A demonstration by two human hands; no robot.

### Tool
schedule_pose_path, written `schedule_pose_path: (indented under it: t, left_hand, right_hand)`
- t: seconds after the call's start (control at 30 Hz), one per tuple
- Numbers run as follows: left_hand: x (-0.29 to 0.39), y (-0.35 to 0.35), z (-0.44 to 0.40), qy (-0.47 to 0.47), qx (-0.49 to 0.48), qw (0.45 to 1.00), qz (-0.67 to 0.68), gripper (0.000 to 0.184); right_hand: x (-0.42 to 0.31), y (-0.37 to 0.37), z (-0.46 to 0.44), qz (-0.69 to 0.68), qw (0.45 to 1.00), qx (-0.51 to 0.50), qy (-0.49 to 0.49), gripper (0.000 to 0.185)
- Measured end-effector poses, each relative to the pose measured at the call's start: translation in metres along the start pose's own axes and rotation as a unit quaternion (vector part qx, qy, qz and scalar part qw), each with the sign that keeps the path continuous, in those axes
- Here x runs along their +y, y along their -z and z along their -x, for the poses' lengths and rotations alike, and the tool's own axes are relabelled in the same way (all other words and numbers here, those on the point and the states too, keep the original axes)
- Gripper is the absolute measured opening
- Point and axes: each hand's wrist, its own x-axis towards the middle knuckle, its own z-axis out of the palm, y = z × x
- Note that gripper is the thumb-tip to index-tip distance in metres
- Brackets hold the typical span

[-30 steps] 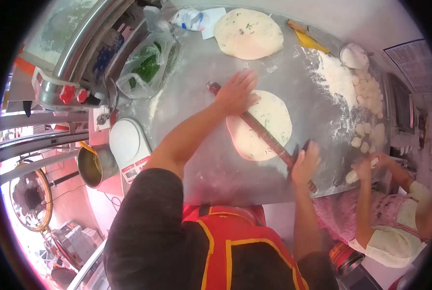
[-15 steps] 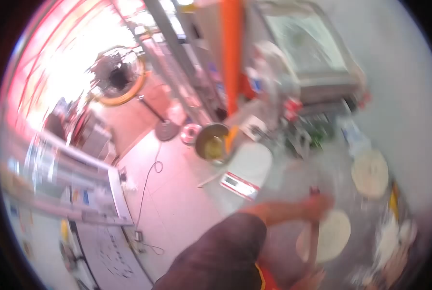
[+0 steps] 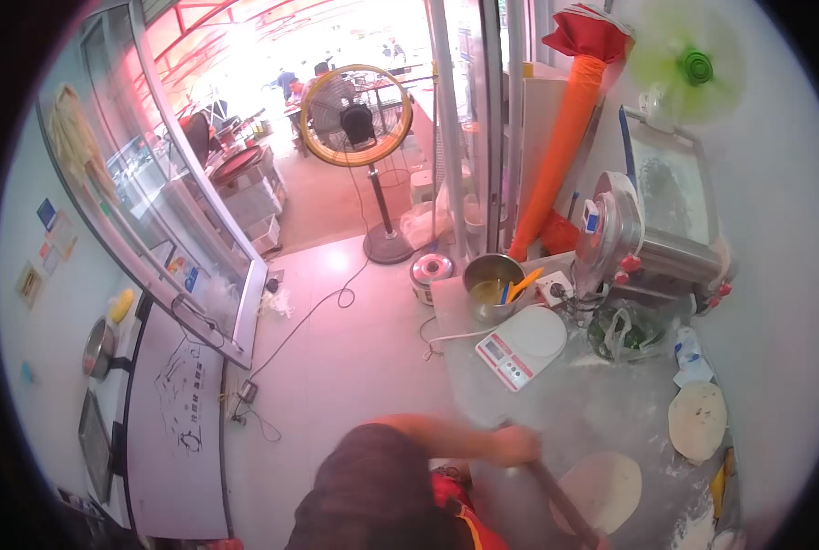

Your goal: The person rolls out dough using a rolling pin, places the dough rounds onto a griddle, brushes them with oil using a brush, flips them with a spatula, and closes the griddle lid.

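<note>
My left hand (image 3: 517, 446), slightly blurred, is closed over the upper end of a dark rolling pin (image 3: 556, 495). The pin slants down to the right along the left part of a round flat dough (image 3: 607, 490) on the grey table. At the bottom edge, only a small part of my right hand (image 3: 600, 541) shows by the pin's lower end; its fingers cannot be made out. A second flat dough round (image 3: 697, 422) lies near the wall at the right.
Around the table's far side are a white scale (image 3: 523, 348), a metal pot (image 3: 492, 282), a bag of greens (image 3: 625, 332) and a machine (image 3: 671, 197). White flour (image 3: 697, 524) lies at lower right. A standing fan (image 3: 356, 119) is beyond, with people outside the doorway.
The head view has turned left and up, so the table now sits at lower right and the room and doorway show. My left hand, flat on the pin with fingers extended earlier, now looks closed.
</note>
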Motion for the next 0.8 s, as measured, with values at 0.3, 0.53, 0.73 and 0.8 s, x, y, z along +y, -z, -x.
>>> schedule_pose_path:
  t: [0.3,0.53,0.73,0.8]
  left_hand:
    - [0.114,-0.015,0.145,0.354,-0.014,0.920,0.168,0.034]
    - [0.068,0.050,0.122,0.432,0.026,0.898,0.080,0.028]
    - [0.070,0.041,0.139,0.417,-0.073,0.890,0.167,0.027]
    - [0.048,0.043,0.143,0.436,-0.057,0.883,0.164,0.031]
  right_hand:
    - [0.008,-0.073,-0.130,0.183,0.919,0.170,0.306,0.048]
    - [-0.072,-0.091,-0.260,0.017,0.947,0.195,0.254,0.051]
    - [-0.048,-0.060,-0.151,-0.015,0.986,0.059,0.153,0.054]
    - [-0.069,-0.063,-0.201,0.072,0.965,0.101,0.232,0.049]
